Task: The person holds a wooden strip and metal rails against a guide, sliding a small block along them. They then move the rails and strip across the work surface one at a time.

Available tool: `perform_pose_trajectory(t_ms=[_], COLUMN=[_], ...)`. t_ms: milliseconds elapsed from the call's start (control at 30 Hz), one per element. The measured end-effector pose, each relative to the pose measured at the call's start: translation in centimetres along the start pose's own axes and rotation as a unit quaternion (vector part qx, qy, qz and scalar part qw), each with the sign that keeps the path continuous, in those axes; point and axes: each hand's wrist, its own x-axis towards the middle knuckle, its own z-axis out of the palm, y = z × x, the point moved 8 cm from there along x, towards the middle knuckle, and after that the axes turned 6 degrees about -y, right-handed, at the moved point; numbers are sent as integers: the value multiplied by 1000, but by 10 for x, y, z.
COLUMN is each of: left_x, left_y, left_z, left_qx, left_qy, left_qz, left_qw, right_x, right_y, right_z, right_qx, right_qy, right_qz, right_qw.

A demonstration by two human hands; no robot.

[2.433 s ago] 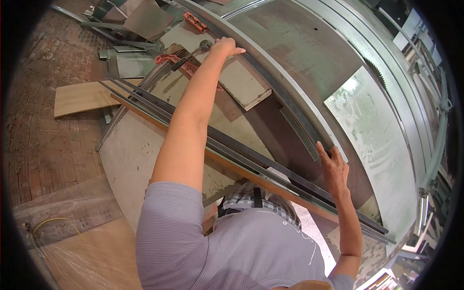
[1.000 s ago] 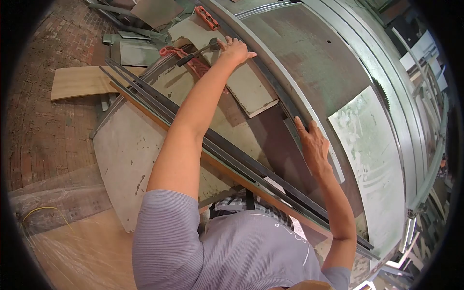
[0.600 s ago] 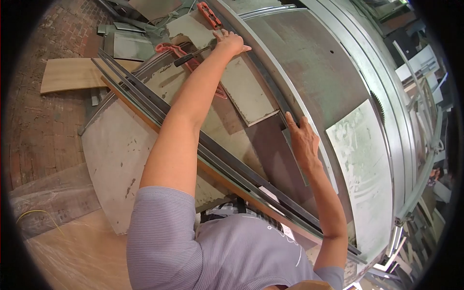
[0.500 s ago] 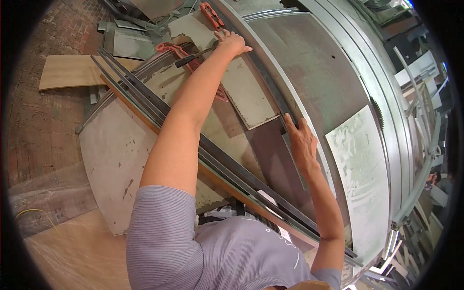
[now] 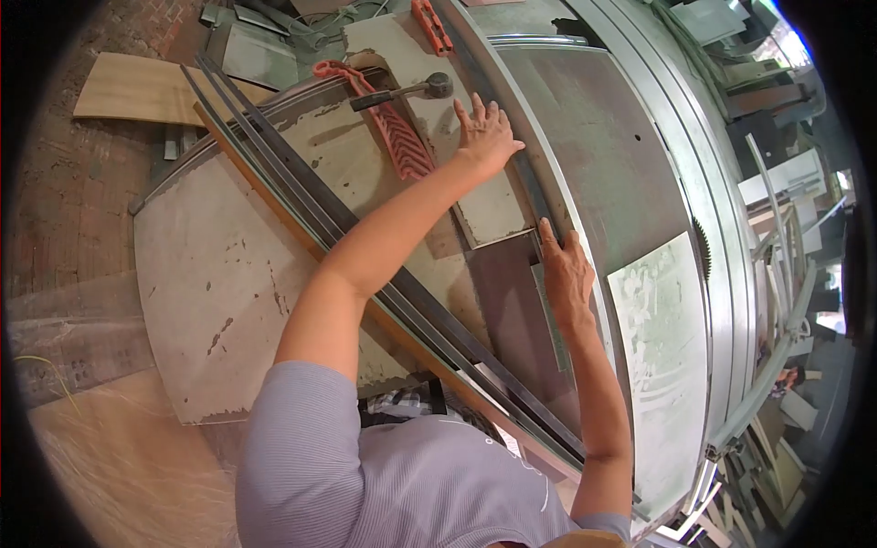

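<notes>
My left hand (image 5: 489, 137) lies with its fingers spread over a pale board (image 5: 498, 205), its thumb side beside a dark strip (image 5: 528, 178) that runs along a long metal fence (image 5: 523, 110). Lower down, my right hand (image 5: 568, 274) rests at the near part of the same strip, fingers extended and apart against the fence. A mallet or ladle-like tool with a dark handle (image 5: 402, 92) lies left of my left hand. Under it is a red ribbed push handle (image 5: 397, 135). Another red piece (image 5: 431, 27) sits near the top of the fence.
Long dark strips (image 5: 402, 297) cross the work surface diagonally in front of my body. A toothed saw blade (image 5: 702, 247) stands at the right, beside a pale sheet (image 5: 660, 356). A light wooden board (image 5: 132, 89) juts out at the left.
My left hand has moved down along the strip, nearer to my right hand, uncovering the dark-handled tool's round end. My right hand has stayed nearly in place. The view has shifted slightly.
</notes>
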Motion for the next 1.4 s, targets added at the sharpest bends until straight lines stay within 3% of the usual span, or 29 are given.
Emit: perform_pose_trajectory(t_ms=[100, 333, 533, 1400], left_x=[1, 2, -1, 71], left_y=[2, 0, 1, -55], left_z=[-5, 1, -4, -13], left_qx=[30, 23, 44, 62], left_qy=[-46, -25, -40, -101], left_qz=[1, -9, -2, -40], left_qw=[998, 999, 998, 992], right_x=[0, -13, -16, 66], right_y=[-1, -2, -2, -27], right_z=[-2, -5, 1, 3], right_qx=[-2, -19, -9, -15], right_qy=[11, -38, -20, 0], right_qz=[-5, 38, 20, 20], right_qw=[1000, 998, 1000, 1000])
